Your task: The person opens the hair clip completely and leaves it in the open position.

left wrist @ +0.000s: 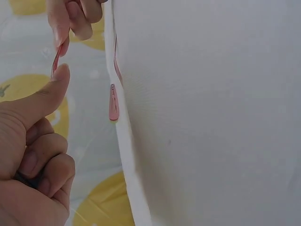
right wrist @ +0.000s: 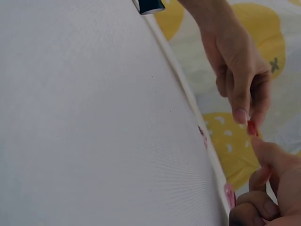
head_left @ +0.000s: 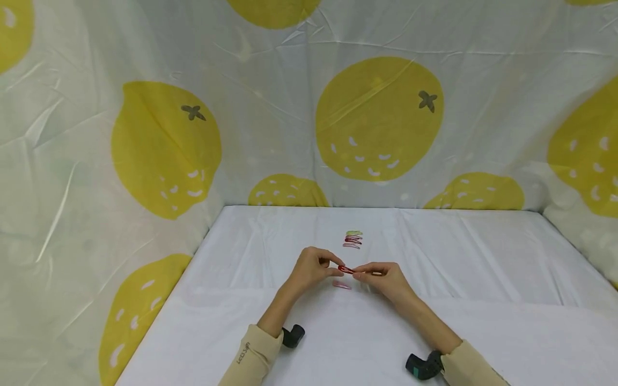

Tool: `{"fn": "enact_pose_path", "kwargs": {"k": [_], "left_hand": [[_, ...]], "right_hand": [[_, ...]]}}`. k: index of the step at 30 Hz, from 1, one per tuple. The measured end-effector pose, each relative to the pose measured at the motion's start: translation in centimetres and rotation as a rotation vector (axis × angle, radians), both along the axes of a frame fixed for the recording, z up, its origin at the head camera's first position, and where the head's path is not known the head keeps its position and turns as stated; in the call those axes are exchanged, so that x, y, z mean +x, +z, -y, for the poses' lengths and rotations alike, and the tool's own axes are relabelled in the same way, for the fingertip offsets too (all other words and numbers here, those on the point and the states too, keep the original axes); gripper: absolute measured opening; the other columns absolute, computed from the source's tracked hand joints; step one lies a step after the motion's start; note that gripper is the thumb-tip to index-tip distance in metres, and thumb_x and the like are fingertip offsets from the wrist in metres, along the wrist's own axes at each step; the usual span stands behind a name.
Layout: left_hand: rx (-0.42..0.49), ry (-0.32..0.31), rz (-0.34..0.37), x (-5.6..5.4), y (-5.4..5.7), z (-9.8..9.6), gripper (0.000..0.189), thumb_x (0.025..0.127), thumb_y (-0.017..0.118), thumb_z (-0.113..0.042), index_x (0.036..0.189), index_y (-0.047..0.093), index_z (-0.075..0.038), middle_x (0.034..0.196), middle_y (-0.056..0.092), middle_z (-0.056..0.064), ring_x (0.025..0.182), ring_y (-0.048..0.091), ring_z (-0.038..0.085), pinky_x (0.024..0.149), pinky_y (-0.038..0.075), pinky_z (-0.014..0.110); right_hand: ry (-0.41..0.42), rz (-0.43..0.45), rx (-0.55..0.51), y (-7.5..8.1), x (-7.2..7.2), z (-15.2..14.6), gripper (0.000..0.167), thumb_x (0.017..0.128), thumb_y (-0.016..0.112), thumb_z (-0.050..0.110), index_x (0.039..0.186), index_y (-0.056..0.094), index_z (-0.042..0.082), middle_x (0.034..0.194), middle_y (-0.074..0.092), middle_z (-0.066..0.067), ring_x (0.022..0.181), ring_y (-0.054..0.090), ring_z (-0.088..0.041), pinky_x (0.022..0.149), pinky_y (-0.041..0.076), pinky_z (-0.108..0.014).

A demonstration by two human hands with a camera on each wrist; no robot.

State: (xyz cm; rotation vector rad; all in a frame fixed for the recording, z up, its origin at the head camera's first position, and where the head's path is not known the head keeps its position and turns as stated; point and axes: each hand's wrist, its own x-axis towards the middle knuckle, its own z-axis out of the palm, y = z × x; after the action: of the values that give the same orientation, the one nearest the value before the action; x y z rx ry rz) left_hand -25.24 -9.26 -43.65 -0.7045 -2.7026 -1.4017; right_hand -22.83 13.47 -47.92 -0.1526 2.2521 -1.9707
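Note:
A red snap hair clip (head_left: pixel 345 269) is stretched between my two hands above the white table. My left hand (head_left: pixel 314 266) pinches one end between thumb and index finger. From the other side, the thumb and forefinger of my right hand (head_left: pixel 383 277) pinch the opposite end. In the right wrist view the clip (right wrist: pixel 252 127) shows bright red between the fingertips. A pink snap clip (head_left: pixel 341 285) lies on the cloth just below the hands. Beyond them is a short stack-like row of several clips, with a green one (head_left: pixel 354 232) farthest and a pink one (head_left: pixel 351 246) nearest.
White cloth covers the table (head_left: pixel 483 252), with creases and a fold across it. A lemon-print curtain (head_left: pixel 270 107) hangs behind and along the sides. Black wrist devices (head_left: pixel 293 336) stick out by both beige sleeves (head_left: pixel 256 351).

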Motion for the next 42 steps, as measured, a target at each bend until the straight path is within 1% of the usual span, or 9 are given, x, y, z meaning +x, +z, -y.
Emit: {"fn": "enact_pose_path", "kwargs": {"k": [4, 11, 14, 17, 21, 26, 31, 35, 42], "left_hand": [[0.032, 0.002, 0.04, 0.08, 0.05, 0.06, 0.01, 0.078, 0.089, -0.007, 0.087, 0.084, -0.007, 0.053, 0.036, -0.006, 0.054, 0.029, 0.006, 0.052, 0.025, 0.02], [0.094, -0.017, 0.076, -0.12, -0.23, 0.31, 0.011, 0.08, 0.089, -0.008, 0.089, 0.083, -0.005, 0.051, 0.035, -0.005, 0.052, 0.026, 0.005, 0.052, 0.025, 0.021], [0.116, -0.017, 0.11, -0.15, -0.19, 0.42, 0.012, 0.08, 0.088, -0.008, 0.09, 0.083, -0.004, 0.051, 0.034, -0.005, 0.052, 0.026, 0.005, 0.051, 0.024, 0.021], [0.122, -0.008, 0.136, -0.25, -0.18, 0.49, 0.013, 0.08, 0.089, -0.009, 0.091, 0.083, -0.004, 0.052, 0.034, -0.006, 0.053, 0.026, 0.007, 0.051, 0.024, 0.021], [0.113, 0.004, 0.151, -0.34, -0.22, 0.5, 0.013, 0.08, 0.089, -0.01, 0.091, 0.084, -0.005, 0.053, 0.037, -0.008, 0.054, 0.029, 0.007, 0.052, 0.025, 0.021], [0.117, -0.014, 0.152, -0.35, -0.22, 0.44, 0.012, 0.081, 0.089, -0.011, 0.09, 0.084, -0.005, 0.058, 0.051, -0.006, 0.055, 0.033, 0.006, 0.052, 0.027, 0.02], [0.114, -0.058, 0.141, -0.34, -0.29, 0.35, 0.009, 0.084, 0.086, -0.01, 0.09, 0.084, -0.004, 0.073, 0.073, 0.006, 0.059, 0.041, 0.005, 0.055, 0.033, 0.018], [0.097, -0.088, 0.152, -0.28, -0.36, 0.41, 0.007, 0.085, 0.084, -0.006, 0.091, 0.084, -0.002, 0.074, 0.072, 0.012, 0.061, 0.043, 0.004, 0.056, 0.035, 0.017], [0.112, -0.146, 0.162, -0.24, -0.4, 0.84, 0.007, 0.086, 0.082, -0.002, 0.092, 0.083, 0.001, 0.076, 0.072, 0.016, 0.061, 0.043, 0.003, 0.056, 0.035, 0.017]], "right_hand": [[-0.023, -0.026, 0.005, -0.21, -0.04, -0.03, 0.029, 0.087, 0.085, 0.026, 0.108, 0.082, 0.007, 0.102, 0.08, 0.004, 0.087, 0.055, -0.008, 0.072, 0.042, -0.022], [-0.038, -0.059, 0.017, -0.36, 0.04, -0.15, 0.025, 0.085, 0.086, 0.027, 0.106, 0.083, 0.013, 0.077, 0.069, 0.009, 0.071, 0.045, -0.008, 0.061, 0.036, -0.021], [-0.039, -0.083, 0.018, -0.37, 0.01, -0.18, 0.025, 0.085, 0.086, 0.027, 0.106, 0.083, 0.012, 0.074, 0.064, 0.009, 0.065, 0.042, -0.006, 0.058, 0.035, -0.021], [-0.042, -0.099, 0.019, -0.33, -0.04, -0.21, 0.025, 0.086, 0.086, 0.027, 0.106, 0.083, 0.012, 0.08, 0.068, 0.007, 0.065, 0.042, -0.006, 0.057, 0.035, -0.021], [-0.039, -0.114, 0.016, -0.2, -0.03, -0.17, 0.024, 0.087, 0.085, 0.028, 0.105, 0.083, 0.012, 0.1, 0.078, 0.001, 0.073, 0.048, -0.006, 0.062, 0.04, -0.021], [-0.042, -0.127, 0.02, -0.14, -0.05, -0.16, 0.022, 0.088, 0.083, 0.029, 0.103, 0.084, 0.012, 0.106, 0.08, -0.003, 0.079, 0.052, -0.005, 0.065, 0.04, -0.02], [-0.052, -0.142, 0.023, -0.28, -0.14, -0.23, 0.022, 0.09, 0.082, 0.029, 0.1, 0.083, 0.009, 0.1, 0.078, -0.003, 0.068, 0.046, -0.004, 0.058, 0.035, -0.02], [-0.02, -0.162, 0.046, -0.65, -0.21, -0.24, 0.022, 0.093, 0.078, 0.026, 0.099, 0.08, 0.005, 0.098, 0.074, -0.002, 0.064, 0.041, -0.004, 0.056, 0.033, -0.02], [0.118, -0.164, 0.006, -0.83, 0.02, -0.22, 0.025, 0.1, 0.07, 0.02, 0.106, 0.073, -0.004, 0.096, 0.068, 0.0, 0.064, 0.041, -0.002, 0.059, 0.036, -0.022]]}}
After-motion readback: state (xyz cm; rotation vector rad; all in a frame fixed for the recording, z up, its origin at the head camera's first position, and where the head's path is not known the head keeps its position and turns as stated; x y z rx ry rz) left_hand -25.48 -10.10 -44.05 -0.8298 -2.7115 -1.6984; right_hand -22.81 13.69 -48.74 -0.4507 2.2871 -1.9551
